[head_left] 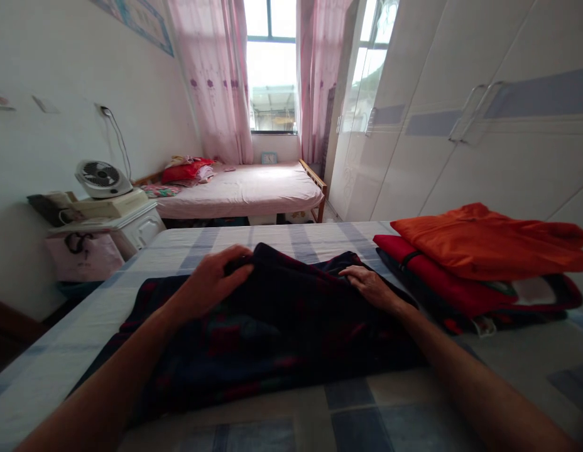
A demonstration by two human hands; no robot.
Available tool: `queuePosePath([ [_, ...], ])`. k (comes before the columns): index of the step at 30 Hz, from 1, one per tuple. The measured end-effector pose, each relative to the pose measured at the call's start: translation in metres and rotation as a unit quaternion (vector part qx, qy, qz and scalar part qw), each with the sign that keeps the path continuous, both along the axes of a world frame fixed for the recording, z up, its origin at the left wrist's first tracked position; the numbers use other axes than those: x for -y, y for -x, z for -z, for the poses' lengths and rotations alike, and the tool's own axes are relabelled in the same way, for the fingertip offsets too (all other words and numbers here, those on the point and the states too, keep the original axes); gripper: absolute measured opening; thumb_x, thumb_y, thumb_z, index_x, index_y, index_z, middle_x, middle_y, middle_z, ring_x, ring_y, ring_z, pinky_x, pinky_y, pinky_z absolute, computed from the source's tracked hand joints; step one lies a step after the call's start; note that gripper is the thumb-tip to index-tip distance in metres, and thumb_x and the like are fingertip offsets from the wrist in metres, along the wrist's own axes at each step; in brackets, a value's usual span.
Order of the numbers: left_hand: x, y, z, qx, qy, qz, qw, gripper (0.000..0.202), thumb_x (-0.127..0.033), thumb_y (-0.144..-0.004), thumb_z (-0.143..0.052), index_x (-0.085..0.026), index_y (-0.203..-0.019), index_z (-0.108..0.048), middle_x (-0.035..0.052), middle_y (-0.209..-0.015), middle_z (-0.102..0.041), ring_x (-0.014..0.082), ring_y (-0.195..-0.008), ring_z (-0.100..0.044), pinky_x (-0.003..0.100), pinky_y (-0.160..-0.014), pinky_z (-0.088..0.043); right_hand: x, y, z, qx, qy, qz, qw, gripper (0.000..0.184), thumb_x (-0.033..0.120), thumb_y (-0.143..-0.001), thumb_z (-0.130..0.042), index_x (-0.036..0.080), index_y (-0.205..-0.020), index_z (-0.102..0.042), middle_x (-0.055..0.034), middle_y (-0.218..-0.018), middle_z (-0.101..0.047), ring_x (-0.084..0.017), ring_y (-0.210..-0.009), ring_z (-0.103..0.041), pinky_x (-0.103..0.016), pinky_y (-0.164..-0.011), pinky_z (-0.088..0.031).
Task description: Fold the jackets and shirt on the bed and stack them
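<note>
A dark navy garment (272,333) with dim red patterning lies spread on the checked bed sheet in front of me. My left hand (220,276) pinches its far edge left of centre, raising that edge a little off the bed. Farther right, my right hand (367,285) has its fingers closed on the same far edge. Between the two hands the cloth slopes in a loose fold. Whether it is a jacket, trousers or something else cannot be made out.
Right of the garment sits a stack of folded clothes, an orange garment (484,245) above a red one (437,276). Tall white wardrobes (433,81) line the right side. Beyond are a pink-sheeted bed (254,188) and, at left, a fan (103,179) on a bedside cabinet (141,229).
</note>
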State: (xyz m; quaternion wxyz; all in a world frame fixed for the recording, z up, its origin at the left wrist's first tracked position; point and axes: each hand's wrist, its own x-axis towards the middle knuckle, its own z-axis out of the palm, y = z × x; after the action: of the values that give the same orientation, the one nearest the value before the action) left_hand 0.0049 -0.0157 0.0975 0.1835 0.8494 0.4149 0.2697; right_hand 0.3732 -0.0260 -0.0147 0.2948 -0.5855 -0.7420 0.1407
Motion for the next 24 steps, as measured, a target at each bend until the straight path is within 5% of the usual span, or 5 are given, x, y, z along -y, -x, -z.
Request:
queuePosePath([
  [4, -0.001, 0.060, 0.029, -0.104, 0.065, -0.127, 0.984, 0.055, -0.059, -0.081, -0.043, -0.020, -0.119, -0.053, 0.0037, -0.089, -0.067, 0.0223, -0.079, -0.063, 0.033, -0.077, -0.047, 0.006, 0.005, -0.010, -0.006, 0.019, 0.011, 1.000, 0.036, 0.038, -0.089, -0.040, 0.022, -0.107, -0.066, -0.0062, -0.112, -0.066, -0.022, -0.108, -0.058, -0.037, -0.099, -0.040],
  [10, 0.019, 0.093, 0.065, -0.142, 0.108, -0.155, 0.972, 0.068, -0.062, -0.074, -0.050, -0.019, -0.127, -0.051, 0.0106, -0.125, -0.056, 0.0279, -0.111, -0.055, 0.037, -0.095, -0.041, 0.011, 0.016, -0.021, 0.039, -0.054, -0.057, 0.996, 0.037, 0.036, -0.081, -0.057, 0.024, -0.115, -0.061, -0.0062, -0.123, -0.058, -0.021, -0.114, -0.053, -0.038, -0.100, -0.039],
  [17, 0.029, 0.081, 0.057, -0.138, 0.116, -0.191, 0.965, 0.038, -0.045, -0.073, -0.054, -0.021, -0.101, -0.063, 0.0059, -0.088, -0.069, 0.0263, -0.086, -0.064, 0.035, -0.079, -0.046, -0.003, 0.017, -0.012, 0.081, -0.050, 0.008, 0.995, 0.015, 0.018, -0.078, -0.052, 0.021, -0.081, -0.067, -0.0064, -0.101, -0.066, -0.020, -0.099, -0.059, -0.037, -0.091, -0.044],
  [20, 0.037, 0.076, 0.042, -0.035, 0.062, -0.145, 0.987, 0.031, -0.038, -0.074, -0.054, -0.023, -0.099, -0.064, 0.0029, -0.095, -0.067, 0.0225, -0.088, -0.062, 0.033, -0.083, -0.047, -0.006, 0.016, -0.011, 0.031, -0.024, 0.017, 0.999, 0.016, 0.021, -0.079, -0.050, 0.020, -0.085, -0.065, -0.0057, -0.098, -0.067, -0.019, -0.095, -0.059, -0.034, -0.089, -0.044],
  [24, 0.048, 0.081, 0.028, 0.083, -0.013, -0.207, 0.975, 0.036, -0.045, -0.076, -0.054, -0.026, -0.105, -0.062, 0.0015, -0.102, -0.063, 0.0226, -0.091, -0.061, 0.033, -0.078, -0.050, -0.008, 0.014, -0.019, -0.029, 0.022, 0.048, 0.998, 0.024, 0.028, -0.082, -0.044, 0.019, -0.092, -0.063, -0.0038, -0.086, -0.067, -0.018, -0.080, -0.061, -0.031, -0.076, -0.046],
])
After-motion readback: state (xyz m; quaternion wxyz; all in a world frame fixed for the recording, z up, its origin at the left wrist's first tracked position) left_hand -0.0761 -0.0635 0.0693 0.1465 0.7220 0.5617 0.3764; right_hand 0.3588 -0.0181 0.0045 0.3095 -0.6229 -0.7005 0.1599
